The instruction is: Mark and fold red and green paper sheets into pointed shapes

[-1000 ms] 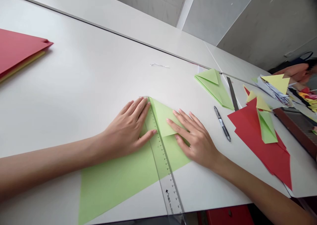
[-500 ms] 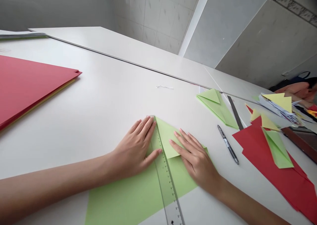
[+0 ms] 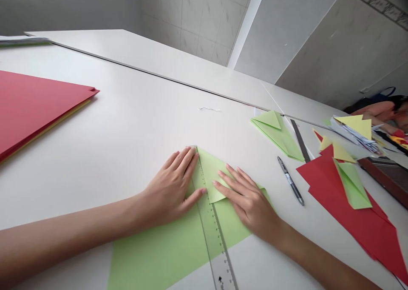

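A sheet of light green paper point(image 3: 159, 256) lies on the white table in front of me, with one part folded over into a pointed flap point(image 3: 208, 171). A clear plastic ruler point(image 3: 208, 228) lies lengthwise over the sheet, its far end at the paper's tip and its edge along the flap. My left hand point(image 3: 175, 186) rests flat across the ruler's far part, thumb spread onto it, pressing ruler and paper down. On the flap, just right of the ruler, my right hand point(image 3: 250, 198) lies with fingers spread. Its palm hides part of the green paper.
Red folders point(image 3: 38, 107) lie at left. Beyond my right hand are a pen point(image 3: 290, 180), folded green papers point(image 3: 277, 132), a dark metal ruler point(image 3: 299, 139) and red sheets point(image 3: 344, 205). Another person's arm point(image 3: 372, 115) shows at far right, near yellow paper point(image 3: 357, 126).
My view has shifted slightly. The right hand's fingers have slid a little toward the ruler over the flap. My left hand stays pressed on the ruler.
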Motion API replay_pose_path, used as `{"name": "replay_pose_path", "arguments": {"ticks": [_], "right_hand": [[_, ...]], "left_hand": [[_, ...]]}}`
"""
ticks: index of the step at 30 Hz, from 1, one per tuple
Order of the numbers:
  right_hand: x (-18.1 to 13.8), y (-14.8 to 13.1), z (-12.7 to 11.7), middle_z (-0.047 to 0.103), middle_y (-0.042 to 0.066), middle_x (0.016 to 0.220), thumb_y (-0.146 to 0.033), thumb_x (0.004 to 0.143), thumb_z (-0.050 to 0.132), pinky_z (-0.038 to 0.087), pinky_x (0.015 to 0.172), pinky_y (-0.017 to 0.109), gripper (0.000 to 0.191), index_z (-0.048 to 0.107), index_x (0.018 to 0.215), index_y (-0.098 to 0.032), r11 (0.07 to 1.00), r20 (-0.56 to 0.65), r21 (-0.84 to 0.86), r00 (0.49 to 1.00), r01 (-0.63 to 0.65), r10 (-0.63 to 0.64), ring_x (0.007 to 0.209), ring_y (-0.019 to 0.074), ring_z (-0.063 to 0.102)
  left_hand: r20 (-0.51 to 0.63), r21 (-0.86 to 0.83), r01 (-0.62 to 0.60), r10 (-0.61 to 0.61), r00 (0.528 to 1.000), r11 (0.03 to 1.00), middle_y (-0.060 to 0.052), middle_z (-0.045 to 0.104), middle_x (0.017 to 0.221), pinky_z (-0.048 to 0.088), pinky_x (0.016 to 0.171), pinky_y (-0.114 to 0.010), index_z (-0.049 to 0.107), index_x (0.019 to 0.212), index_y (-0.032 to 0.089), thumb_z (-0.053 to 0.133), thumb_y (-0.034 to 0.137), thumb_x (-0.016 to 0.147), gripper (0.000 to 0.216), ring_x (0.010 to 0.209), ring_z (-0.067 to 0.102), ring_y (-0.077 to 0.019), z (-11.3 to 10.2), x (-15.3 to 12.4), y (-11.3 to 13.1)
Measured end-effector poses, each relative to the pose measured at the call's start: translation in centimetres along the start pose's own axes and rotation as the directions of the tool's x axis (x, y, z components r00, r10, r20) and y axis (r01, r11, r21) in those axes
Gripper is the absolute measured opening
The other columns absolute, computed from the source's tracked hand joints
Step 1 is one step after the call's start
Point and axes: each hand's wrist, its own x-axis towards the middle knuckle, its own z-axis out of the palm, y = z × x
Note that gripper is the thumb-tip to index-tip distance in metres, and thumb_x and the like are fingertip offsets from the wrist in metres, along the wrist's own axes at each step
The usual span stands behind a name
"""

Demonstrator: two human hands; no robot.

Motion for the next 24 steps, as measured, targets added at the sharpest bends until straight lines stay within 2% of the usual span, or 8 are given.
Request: {"name": "replay_pose_path", "arguments": {"ticks": [7, 14, 24], "right_hand": [[0.09, 0.12, -0.21, 0.061, 0.011, 0.133, 0.005, 0.091, 0.035, 0.043, 0.11, 0.05, 0.05, 0.057, 0.131, -0.014, 0.998, -0.034, 0.034, 0.998, 0.054, -0.052, 0.136, 0.0222, 0.043], [-0.12, 0.3, -0.18, 0.059, 0.014, 0.134, 0.005, 0.091, 0.035, 0.042, 0.111, 0.049, 0.047, 0.059, 0.129, -0.009, 0.996, -0.034, 0.075, 0.998, 0.053, -0.05, 0.136, 0.0228, 0.043], [-0.41, 0.35, 0.18, 0.058, 0.012, 0.137, 0.003, 0.09, 0.037, 0.04, 0.113, 0.049, 0.047, 0.059, 0.13, -0.01, 0.994, -0.038, 0.104, 0.999, 0.037, -0.033, 0.138, 0.0229, 0.041]], "left_hand": [[-0.008, -0.002, -0.001, 0.001, 1.0, 1.0, -0.019, 0.021, 0.156, 0.021, 0.12, -0.046, 0.025, 0.149, 0.0, 0.022, 0.064, 0.095, 0.083, 0.146, 0.019, -0.0313, -0.12, 0.17, -0.03], [-0.002, 0.008, -0.024, 0.024, 1.0, 1.0, -0.019, 0.02, 0.157, 0.02, 0.12, -0.045, 0.023, 0.15, 0.001, 0.023, 0.063, 0.095, 0.083, 0.147, 0.017, -0.0307, 0.04, 0.3, -0.14], [0.01, -0.008, -0.002, 0.002, 1.0, 1.0, -0.017, 0.018, 0.158, 0.02, 0.12, -0.044, 0.021, 0.15, 0.001, 0.024, 0.064, 0.094, 0.084, 0.147, 0.016, -0.0293, -0.09, 0.2, -0.18]]}}
